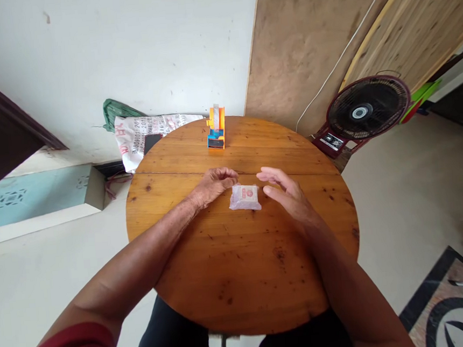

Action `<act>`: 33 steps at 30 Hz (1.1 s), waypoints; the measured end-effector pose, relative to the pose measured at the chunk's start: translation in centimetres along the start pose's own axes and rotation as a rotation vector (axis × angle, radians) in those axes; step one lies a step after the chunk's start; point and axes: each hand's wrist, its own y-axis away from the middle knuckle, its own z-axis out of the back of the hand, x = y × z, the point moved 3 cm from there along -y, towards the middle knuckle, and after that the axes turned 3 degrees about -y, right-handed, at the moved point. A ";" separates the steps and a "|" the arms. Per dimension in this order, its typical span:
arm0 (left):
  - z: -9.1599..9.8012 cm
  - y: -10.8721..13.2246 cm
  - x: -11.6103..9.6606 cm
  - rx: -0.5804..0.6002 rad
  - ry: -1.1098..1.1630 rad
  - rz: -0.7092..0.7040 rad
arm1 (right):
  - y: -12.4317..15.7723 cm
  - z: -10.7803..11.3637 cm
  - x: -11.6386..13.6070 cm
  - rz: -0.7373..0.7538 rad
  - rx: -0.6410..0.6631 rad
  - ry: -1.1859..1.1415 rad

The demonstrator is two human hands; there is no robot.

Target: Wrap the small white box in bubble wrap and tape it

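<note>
A small pale box wrapped in clear bubble wrap (pixel 245 196) lies on the round wooden table, with red print showing through on its top. At its upper left corner is my left hand (pixel 215 185), fingers curled and closed towards the thumb; whether a bit of the wrap is between the fingertips I cannot make out. My right hand (pixel 285 190) hovers just right of the box, thumb and fingers apart, holding nothing. Farther back stands an orange and blue tape dispenser (pixel 216 129) with a roll of tape in it.
The round wooden table (pixel 240 270) fills the middle. Behind its left edge lie a white printed sack (pixel 131 141), a dark flat item (pixel 152 143) and a green bag (pixel 118 112). A dark red fan (pixel 366 109) stands at the right, near a wall with a white cable (pixel 330 75).
</note>
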 end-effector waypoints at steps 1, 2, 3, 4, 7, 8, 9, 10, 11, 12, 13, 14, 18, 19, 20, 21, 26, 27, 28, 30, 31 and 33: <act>0.1 -0.1 0.0 -0.028 -0.001 -0.004 | -0.1 0.1 -0.2 -0.012 -0.052 -0.042; 0.3 -0.1 0.0 -0.054 -0.003 -0.007 | -0.2 0.2 -0.6 -0.039 -0.100 -0.074; 0.4 -0.1 -0.1 -0.077 -0.004 -0.011 | -0.4 0.2 -1.0 -0.074 -0.137 -0.093; 0.5 -0.2 -0.1 -0.096 -0.004 -0.016 | -0.5 0.2 -1.5 -0.109 -0.166 -0.100; 0.5 -0.2 -0.2 -0.132 -0.007 -0.025 | -0.9 0.0 -2.9 -0.160 -0.194 -0.089; 0.5 -0.3 -0.2 -0.138 -0.007 -0.020 | -0.9 0.0 -3.2 -0.158 -0.195 -0.083; 0.4 -0.3 -0.2 -0.144 -0.005 -0.012 | -1.0 -0.1 -3.5 -0.153 -0.196 -0.079; 0.4 -0.3 -0.2 -0.149 0.000 -0.004 | -1.0 -0.1 -3.7 -0.149 -0.194 -0.075; 0.4 -0.3 -0.2 -0.152 0.006 0.001 | -1.1 -0.2 -3.8 -0.145 -0.191 -0.071; 0.4 -0.3 -0.2 -0.155 0.015 0.001 | -1.1 -0.2 -3.8 -0.142 -0.190 -0.069; 0.4 -0.3 -0.3 -0.156 0.024 -0.002 | -1.1 -0.2 -3.8 -0.140 -0.190 -0.067; 0.4 -0.3 -0.3 -0.156 0.033 -0.005 | -1.2 -0.3 -3.8 -0.143 -0.190 -0.062; 0.4 -0.2 -0.5 -0.144 0.075 -0.009 | -1.2 -0.2 -3.6 -0.158 -0.211 -0.005; 0.4 -0.2 -0.5 -0.140 0.083 -0.012 | -1.2 -0.2 -3.5 -0.157 -0.215 0.013; 0.4 -0.2 -0.5 -0.136 0.088 -0.015 | -1.3 -0.1 -3.4 -0.156 -0.216 0.025; 0.4 -0.2 -0.5 -0.133 0.090 -0.019 | -1.3 -0.1 -3.3 -0.155 -0.213 0.030; 0.5 -0.3 -0.4 -0.132 0.076 -0.025 | -1.3 -0.1 -3.0 -0.137 -0.212 0.015; 0.5 -0.3 -0.4 -0.131 0.071 -0.023 | -1.3 -0.1 -2.9 -0.122 -0.219 0.025; 0.5 -0.3 -0.4 -0.131 0.067 -0.021 | -1.3 -0.1 -2.8 -0.106 -0.225 0.037; 0.6 -0.3 -0.3 -0.127 0.065 -0.020 | -1.3 -0.1 -2.7 -0.078 -0.238 0.056; 0.6 -0.4 -0.2 -0.122 0.067 -0.022 | -1.3 -0.1 -2.7 -0.067 -0.247 0.056; 0.6 -0.3 -0.2 -0.118 0.067 -0.021 | -1.3 -0.1 -2.6 -0.050 -0.266 0.041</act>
